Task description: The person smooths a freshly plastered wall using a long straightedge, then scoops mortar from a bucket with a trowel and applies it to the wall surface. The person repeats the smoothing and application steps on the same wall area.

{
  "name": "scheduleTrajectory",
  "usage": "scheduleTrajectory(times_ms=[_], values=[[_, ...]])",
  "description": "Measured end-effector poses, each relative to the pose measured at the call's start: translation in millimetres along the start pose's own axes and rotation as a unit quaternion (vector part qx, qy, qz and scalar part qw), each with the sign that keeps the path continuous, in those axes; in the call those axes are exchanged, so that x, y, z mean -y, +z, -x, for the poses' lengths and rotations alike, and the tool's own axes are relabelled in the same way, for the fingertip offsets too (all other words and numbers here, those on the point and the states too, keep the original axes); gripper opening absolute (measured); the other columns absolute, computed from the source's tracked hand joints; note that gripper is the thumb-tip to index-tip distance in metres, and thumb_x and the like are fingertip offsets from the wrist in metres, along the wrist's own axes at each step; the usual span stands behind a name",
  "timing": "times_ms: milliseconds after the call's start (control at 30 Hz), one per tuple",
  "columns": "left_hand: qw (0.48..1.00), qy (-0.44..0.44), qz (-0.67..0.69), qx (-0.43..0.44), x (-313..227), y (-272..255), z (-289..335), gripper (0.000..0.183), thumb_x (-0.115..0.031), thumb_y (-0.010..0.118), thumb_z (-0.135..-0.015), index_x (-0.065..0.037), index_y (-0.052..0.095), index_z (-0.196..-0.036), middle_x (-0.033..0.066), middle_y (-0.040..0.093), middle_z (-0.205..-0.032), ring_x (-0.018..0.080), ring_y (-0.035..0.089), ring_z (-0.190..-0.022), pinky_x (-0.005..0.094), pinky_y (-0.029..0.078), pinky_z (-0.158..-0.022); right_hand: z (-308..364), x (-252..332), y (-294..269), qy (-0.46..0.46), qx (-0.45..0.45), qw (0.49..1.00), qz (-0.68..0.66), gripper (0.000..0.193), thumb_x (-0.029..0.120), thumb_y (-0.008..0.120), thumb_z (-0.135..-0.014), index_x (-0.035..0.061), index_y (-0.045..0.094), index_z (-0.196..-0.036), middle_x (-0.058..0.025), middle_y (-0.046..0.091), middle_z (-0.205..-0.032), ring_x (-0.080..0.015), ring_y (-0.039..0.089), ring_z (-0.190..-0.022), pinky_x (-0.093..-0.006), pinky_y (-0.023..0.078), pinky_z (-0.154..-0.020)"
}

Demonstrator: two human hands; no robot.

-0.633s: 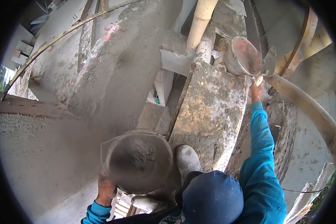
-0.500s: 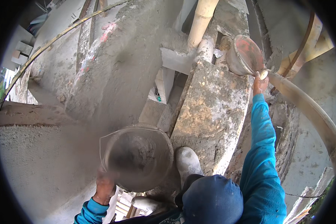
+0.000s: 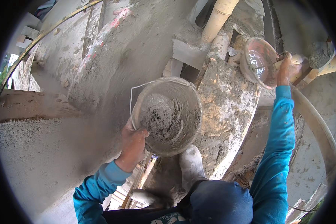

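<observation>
My left hand [image 3: 132,145] is closed on the rim of a grey bucket [image 3: 192,127], thumb over the edge. Wet mortar [image 3: 162,115] lies in its bottom, and its wire handle rests around the far side. Out to the right, my right hand [image 3: 285,71] grips a trowel by its pale handle [image 3: 296,59], beside a smaller bucket [image 3: 246,61] with a reddish inside and some water. A thin rod crosses that bucket's mouth; whether it belongs to the trowel is unclear. Beyond the handle shows a blurred, mortar-grey shape [image 3: 319,54], perhaps the blade.
A rough concrete beam [image 3: 224,112] runs away from my boot [image 3: 190,160]. Wet grey plaster [image 3: 138,48] covers the surface at left. A bamboo pole [image 3: 220,18] stands at the far end, and a curved pole [image 3: 317,123] bends along the right. Gaps open beside the beam.
The mortar bucket has moved forward and to the right with my left hand on its rim. My right hand has shifted right along the smaller bucket, and the trowel handle now points rightward.
</observation>
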State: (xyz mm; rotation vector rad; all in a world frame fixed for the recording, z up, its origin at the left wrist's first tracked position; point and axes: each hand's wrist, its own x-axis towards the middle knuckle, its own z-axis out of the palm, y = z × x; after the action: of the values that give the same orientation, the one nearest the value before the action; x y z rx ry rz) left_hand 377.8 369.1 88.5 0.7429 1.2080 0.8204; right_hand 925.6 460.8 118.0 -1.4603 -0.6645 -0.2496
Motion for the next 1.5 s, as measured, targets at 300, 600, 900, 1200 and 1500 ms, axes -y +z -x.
scheduleTrajectory(times_ms=[300, 600, 900, 1200, 1500], values=[[0.995, 0.056, 0.083, 0.002, 40, 54, -13, 0.079, 0.017, 0.039, -0.069, 0.003, 0.032, -0.146, 0.0122, 0.048, -0.136, 0.0159, 0.05, -0.118, 0.0224, 0.041, -0.095, 23, 131, -82, 0.1, 0.228, 0.962, 0.114, 0.025, 0.017, 0.065, -0.09, -0.0007, 0.059, -0.107, -0.0011, 0.058, -0.075, -0.0092, 0.053, -0.056, -0.0245, 0.043, -0.048], [0.988, 0.139, -0.023, -0.059, 89, 53, -8, 0.076, 0.013, 0.048, -0.071, -0.003, 0.038, -0.144, 0.0103, 0.029, -0.155, 0.0357, 0.018, -0.144, 0.0387, 0.018, -0.118, 100, 201, -123, 0.011, 0.369, 0.895, 0.25, 0.026, 0.018, 0.067, -0.091, -0.0014, 0.06, -0.106, -0.0012, 0.06, -0.075, -0.0044, 0.051, -0.058, -0.0206, 0.041, -0.05], [0.951, 0.226, -0.189, -0.093, 93, 65, 23, 0.084, 0.013, 0.049, -0.069, -0.028, 0.044, -0.143, 0.0065, 0.025, -0.157, 0.044, 0.012, -0.144, 0.0469, 0.019, -0.119, 178, 264, -104, 0.08, 0.508, 0.845, 0.146, 0.031, 0.02, 0.068, -0.089, -0.0021, 0.058, -0.108, -0.003, 0.062, -0.077, -0.0067, 0.053, -0.059, -0.0207, 0.043, -0.052], [0.951, 0.242, -0.17, -0.091, 102, 51, 22, 0.082, 0.013, 0.051, -0.069, -0.022, 0.046, -0.142, 0.0066, 0.027, -0.156, 0.0434, 0.012, -0.144, 0.0463, 0.018, -0.119, 202, 288, -62, 0.146, 0.628, 0.763, 0.048, 0.039, 0.03, 0.068, -0.086, -0.0026, 0.055, -0.102, -0.0073, 0.064, -0.083, -0.007, 0.056, -0.057, -0.0207, 0.046, -0.046], [0.952, 0.249, -0.158, -0.087, 99, 53, 26, 0.078, 0.013, 0.05, -0.07, -0.021, 0.049, -0.14, 0.0081, 0.03, -0.155, 0.0431, 0.013, -0.144, 0.0463, 0.017, -0.119, 220, 291, -32, 0.146, 0.663, 0.733, 0.042, 0.036, 0.023, 0.063, -0.089, -0.0025, 0.053, -0.112, -0.0079, 0.064, -0.089, -0.0076, 0.055, -0.06, -0.0215, 0.046, -0.049]])
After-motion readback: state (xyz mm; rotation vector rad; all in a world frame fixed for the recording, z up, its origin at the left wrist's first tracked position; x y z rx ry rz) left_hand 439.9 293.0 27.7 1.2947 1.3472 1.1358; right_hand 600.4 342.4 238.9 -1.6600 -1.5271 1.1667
